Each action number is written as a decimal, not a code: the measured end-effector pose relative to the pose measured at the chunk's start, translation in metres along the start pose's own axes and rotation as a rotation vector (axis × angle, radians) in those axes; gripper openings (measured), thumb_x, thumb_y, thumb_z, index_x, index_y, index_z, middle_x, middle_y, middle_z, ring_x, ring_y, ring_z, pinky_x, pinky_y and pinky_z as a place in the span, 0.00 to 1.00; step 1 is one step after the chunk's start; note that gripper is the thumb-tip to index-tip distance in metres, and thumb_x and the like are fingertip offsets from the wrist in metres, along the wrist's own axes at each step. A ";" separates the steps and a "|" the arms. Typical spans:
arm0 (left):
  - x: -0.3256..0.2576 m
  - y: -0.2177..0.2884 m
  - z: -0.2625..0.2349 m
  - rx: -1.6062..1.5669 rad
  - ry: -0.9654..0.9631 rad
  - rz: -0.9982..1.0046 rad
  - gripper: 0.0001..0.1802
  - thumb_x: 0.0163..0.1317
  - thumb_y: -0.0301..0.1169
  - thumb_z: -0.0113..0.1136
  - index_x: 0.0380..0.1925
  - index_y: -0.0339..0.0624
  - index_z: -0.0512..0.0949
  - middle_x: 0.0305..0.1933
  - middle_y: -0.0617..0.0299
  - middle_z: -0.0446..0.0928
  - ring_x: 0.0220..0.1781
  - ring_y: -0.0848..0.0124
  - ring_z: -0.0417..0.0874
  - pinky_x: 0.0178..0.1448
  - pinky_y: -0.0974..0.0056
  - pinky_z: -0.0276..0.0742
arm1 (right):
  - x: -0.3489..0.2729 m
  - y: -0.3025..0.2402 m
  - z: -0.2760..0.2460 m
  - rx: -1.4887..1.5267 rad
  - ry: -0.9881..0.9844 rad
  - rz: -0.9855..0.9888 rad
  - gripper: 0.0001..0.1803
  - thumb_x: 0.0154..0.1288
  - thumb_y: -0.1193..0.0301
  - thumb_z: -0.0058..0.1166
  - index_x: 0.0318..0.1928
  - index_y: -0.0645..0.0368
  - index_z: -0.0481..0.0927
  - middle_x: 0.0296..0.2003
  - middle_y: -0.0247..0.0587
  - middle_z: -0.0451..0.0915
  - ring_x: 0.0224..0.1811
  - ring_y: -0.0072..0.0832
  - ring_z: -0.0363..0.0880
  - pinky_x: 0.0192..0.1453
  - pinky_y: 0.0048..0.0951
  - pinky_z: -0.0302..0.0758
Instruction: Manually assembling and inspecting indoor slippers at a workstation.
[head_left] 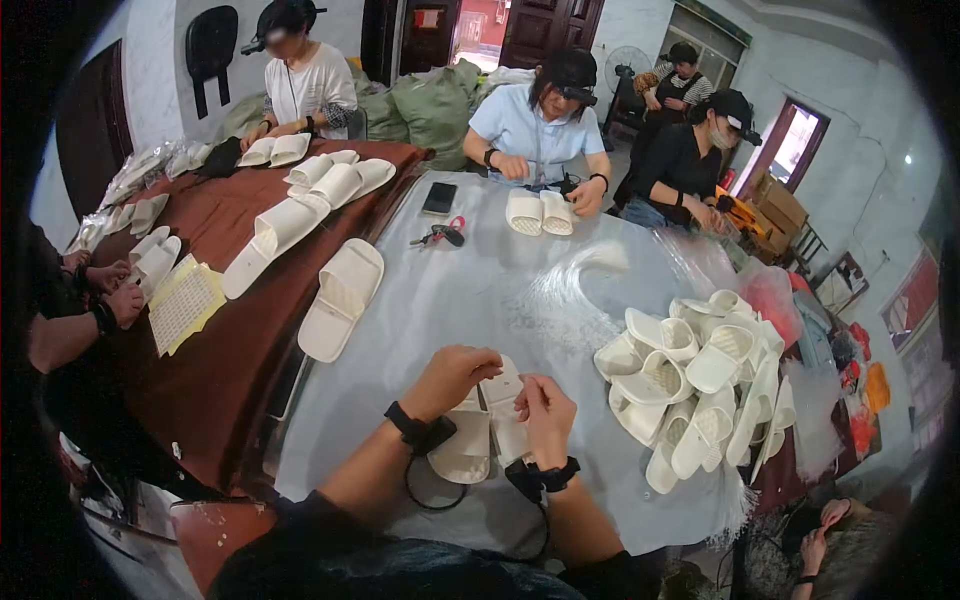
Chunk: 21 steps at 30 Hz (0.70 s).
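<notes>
A pair of cream slippers lies in front of me on the grey table cover, the left slipper [462,448] and the right slipper [509,428] side by side, both partly behind my hands. Above their far end is my left hand [458,378], its fingers bent and pressed together. My right hand [547,412] pinches thumb against fingers beside the right slipper. Anything between the fingertips of either hand is too small to make out. A single cream slipper [342,300] rests further left, near the cover's edge.
Cream slippers form a heap [700,380] on my right. Fine white plastic strands [570,300] lie beyond my hands, more [725,510] at the near right edge. A phone [440,198] and keys [440,235] sit at the far left. Several people work around the tables, one handling slippers opposite.
</notes>
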<state>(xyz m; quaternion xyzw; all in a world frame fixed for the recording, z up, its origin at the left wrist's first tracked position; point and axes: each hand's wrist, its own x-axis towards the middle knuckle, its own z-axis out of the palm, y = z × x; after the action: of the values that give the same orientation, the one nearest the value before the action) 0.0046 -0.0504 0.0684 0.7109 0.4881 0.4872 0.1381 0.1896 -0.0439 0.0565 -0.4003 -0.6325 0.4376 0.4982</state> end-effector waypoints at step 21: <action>-0.010 0.001 0.016 -0.921 -0.234 -0.580 0.09 0.71 0.33 0.56 0.44 0.40 0.75 0.31 0.66 0.79 0.28 0.78 0.79 0.33 0.73 0.70 | -0.003 -0.015 0.004 0.249 0.063 0.121 0.10 0.76 0.69 0.47 0.48 0.63 0.77 0.26 0.31 0.75 0.25 0.15 0.70 0.28 0.19 0.66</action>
<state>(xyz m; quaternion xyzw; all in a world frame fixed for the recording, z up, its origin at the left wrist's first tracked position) 0.0178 -0.0546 0.0563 0.4630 0.3819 0.5099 0.6163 0.1850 -0.0520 0.0690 -0.3864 -0.5320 0.5293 0.5361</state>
